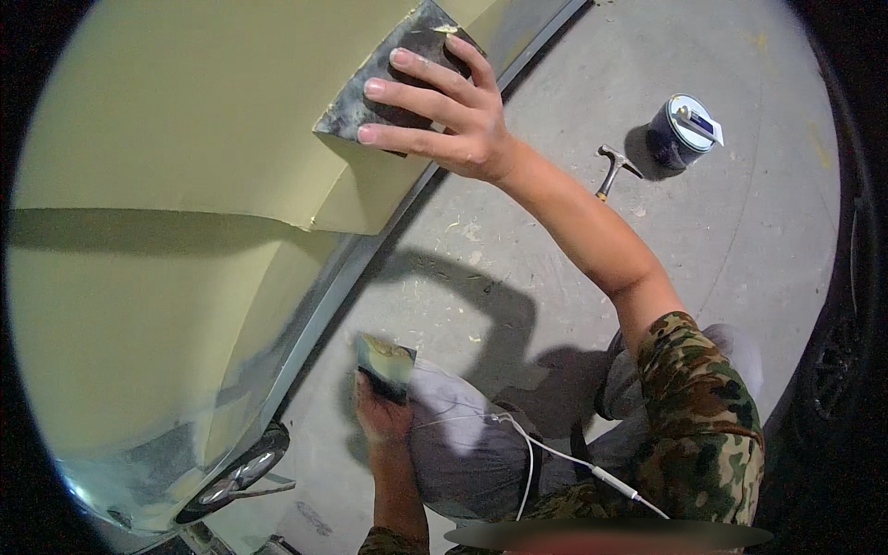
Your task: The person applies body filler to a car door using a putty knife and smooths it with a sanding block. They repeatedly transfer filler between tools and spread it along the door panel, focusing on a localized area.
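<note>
My right hand point(462, 116) reaches up and holds a dark, thin putty spreader point(347, 109) against the pale yellow car panel point(176, 120). Its fingers lie spread over the spreader's smeared grey-black face, and the thumb is hidden. A dab of yellowish putty point(447, 30) shows near the spreader's upper corner. Low in the middle, beside my knee, my left hand point(381, 413) is closed on a small square plate point(390, 365). Yellowish putty is smeared across that plate, which is apart from the car.
On the grey floor to the right stand a lidded tin point(683, 134) with tools on top and a hammer point(615, 169). The car's grey lower edge point(347, 264) runs diagonally beside me. A wheel point(236, 474) is at lower left; a white cable point(564, 458) crosses my lap.
</note>
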Demonstrator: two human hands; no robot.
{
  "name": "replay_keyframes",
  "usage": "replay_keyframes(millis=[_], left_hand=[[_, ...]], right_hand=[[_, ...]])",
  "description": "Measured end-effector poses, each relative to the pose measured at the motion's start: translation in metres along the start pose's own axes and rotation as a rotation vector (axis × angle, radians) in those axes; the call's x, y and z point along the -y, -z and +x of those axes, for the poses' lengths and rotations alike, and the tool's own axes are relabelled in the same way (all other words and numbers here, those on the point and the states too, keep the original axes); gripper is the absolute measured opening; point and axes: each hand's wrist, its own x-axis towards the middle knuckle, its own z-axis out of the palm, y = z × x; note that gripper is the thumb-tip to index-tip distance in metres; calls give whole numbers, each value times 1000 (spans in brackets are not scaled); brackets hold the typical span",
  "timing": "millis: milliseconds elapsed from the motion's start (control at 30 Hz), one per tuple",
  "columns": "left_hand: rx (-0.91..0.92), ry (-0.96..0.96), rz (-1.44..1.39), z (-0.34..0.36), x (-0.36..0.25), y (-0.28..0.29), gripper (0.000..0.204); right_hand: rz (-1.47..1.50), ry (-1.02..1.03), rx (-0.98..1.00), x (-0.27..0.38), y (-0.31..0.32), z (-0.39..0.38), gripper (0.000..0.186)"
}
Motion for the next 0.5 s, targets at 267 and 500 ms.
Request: replay_keyframes(millis=[267, 500], left_hand=[[39, 52, -31, 2, 5, 1, 56], [-34, 55, -20, 8, 13, 2, 57]], right_hand=[[18, -52, 72, 7, 8, -13, 35], [24, -69, 144, 11, 20, -30, 32]])
